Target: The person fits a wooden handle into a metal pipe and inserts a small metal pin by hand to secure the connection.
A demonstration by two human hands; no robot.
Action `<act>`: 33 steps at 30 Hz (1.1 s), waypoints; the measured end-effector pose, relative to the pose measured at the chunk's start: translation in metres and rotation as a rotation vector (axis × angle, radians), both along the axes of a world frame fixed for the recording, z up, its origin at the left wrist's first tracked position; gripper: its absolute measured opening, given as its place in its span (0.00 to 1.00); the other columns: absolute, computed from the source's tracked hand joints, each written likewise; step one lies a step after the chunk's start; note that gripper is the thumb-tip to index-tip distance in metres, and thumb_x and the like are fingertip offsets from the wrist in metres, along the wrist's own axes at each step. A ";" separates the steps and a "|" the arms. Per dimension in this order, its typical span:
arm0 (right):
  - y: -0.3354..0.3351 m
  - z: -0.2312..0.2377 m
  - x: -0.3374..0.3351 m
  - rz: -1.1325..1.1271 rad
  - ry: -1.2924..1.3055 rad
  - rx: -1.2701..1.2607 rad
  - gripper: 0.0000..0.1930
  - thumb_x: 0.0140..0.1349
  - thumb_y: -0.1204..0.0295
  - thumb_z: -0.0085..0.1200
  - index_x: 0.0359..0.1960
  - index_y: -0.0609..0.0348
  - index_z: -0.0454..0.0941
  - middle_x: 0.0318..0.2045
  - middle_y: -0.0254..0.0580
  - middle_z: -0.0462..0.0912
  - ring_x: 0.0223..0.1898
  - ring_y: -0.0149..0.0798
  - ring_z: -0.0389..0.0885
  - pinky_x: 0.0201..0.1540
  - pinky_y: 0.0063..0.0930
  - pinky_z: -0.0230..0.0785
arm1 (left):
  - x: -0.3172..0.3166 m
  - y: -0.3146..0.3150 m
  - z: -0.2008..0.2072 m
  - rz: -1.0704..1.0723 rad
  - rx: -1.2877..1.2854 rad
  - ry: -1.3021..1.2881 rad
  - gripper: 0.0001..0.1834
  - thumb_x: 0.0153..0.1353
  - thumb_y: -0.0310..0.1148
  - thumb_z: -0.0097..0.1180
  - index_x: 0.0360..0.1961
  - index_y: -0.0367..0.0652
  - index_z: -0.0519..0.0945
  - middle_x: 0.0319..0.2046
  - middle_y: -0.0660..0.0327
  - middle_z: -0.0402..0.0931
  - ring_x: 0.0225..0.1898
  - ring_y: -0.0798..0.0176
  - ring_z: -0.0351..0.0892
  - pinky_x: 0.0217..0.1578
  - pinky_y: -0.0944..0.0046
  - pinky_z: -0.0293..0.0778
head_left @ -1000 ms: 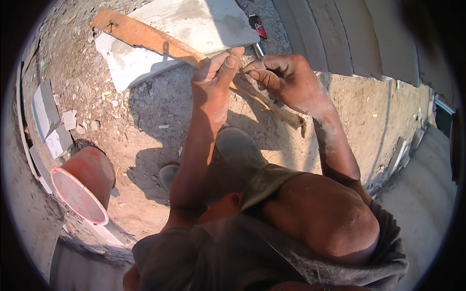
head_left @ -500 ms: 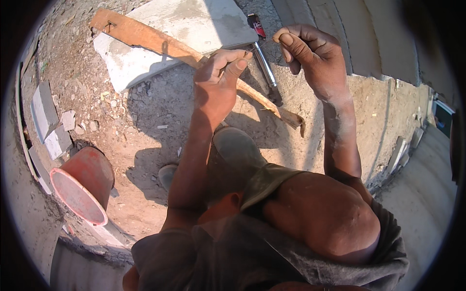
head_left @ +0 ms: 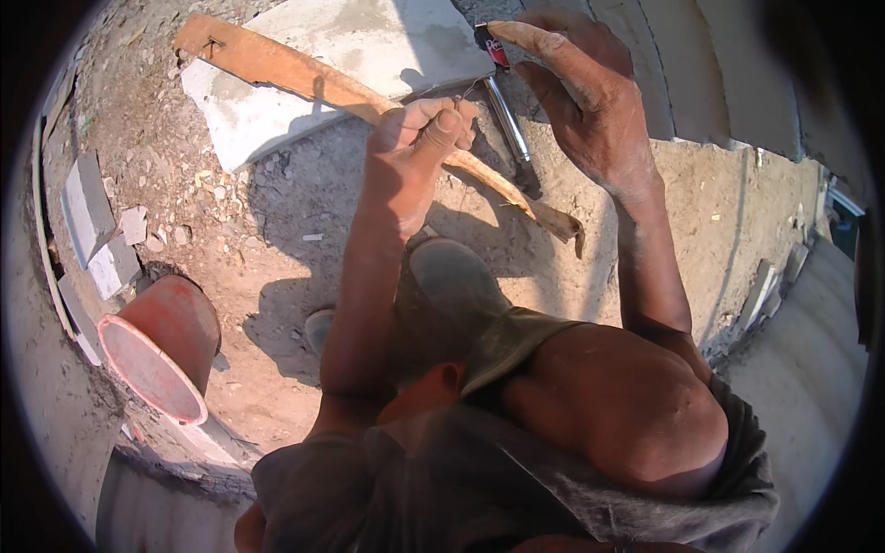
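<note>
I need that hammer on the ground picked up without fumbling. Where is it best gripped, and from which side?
Take the hammer by its bare metal shaft, coming straight down from above. It lies flat on the dirt, beside the wooden plank, with the right hand over its red end, so the mid-shaft is the open part.

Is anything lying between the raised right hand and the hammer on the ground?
Nothing visible does. The right hand hangs open above the hammer, whose handle lies bare on the dirt; the left hand and wooden plank sit beside it.

Counted on the dusty ground

Two hands (head_left: 415,147) (head_left: 581,101), one plank (head_left: 304,78), one slab (head_left: 369,55), one hammer (head_left: 505,111), one bucket (head_left: 161,355) left, three tile pieces (head_left: 88,203) far left.
</note>
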State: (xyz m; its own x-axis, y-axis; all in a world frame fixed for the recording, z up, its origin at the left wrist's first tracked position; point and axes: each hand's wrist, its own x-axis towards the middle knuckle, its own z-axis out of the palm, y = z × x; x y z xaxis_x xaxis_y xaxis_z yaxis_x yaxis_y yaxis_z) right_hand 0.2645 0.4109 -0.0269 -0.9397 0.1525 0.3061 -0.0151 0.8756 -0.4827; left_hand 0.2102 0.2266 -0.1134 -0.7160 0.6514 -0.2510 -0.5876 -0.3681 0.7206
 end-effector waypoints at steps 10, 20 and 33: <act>-0.011 -0.010 0.005 0.199 0.012 0.028 0.19 0.58 0.80 0.63 0.52 0.51 0.84 0.51 0.42 0.82 0.44 0.48 0.82 0.45 0.39 0.75 | -0.005 -0.002 0.001 -0.066 0.194 -0.247 0.12 0.67 0.34 0.62 0.45 0.35 0.81 0.39 0.61 0.80 0.41 0.65 0.76 0.48 0.60 0.71; -0.015 -0.005 0.009 0.118 -0.167 -0.073 0.15 0.57 0.79 0.63 0.48 0.57 0.85 0.37 0.48 0.86 0.40 0.50 0.84 0.45 0.37 0.75 | 0.011 0.009 -0.002 0.079 -0.044 -0.120 0.16 0.65 0.34 0.65 0.47 0.31 0.81 0.37 0.60 0.82 0.36 0.67 0.77 0.41 0.68 0.73; -0.017 -0.010 0.014 -0.121 -0.359 -0.831 0.10 0.65 0.71 0.63 0.44 0.63 0.85 0.32 0.37 0.86 0.31 0.26 0.81 0.34 0.21 0.75 | 0.011 0.012 0.005 0.049 -0.254 -0.044 0.22 0.65 0.39 0.66 0.49 0.30 0.81 0.38 0.59 0.83 0.41 0.69 0.79 0.46 0.69 0.74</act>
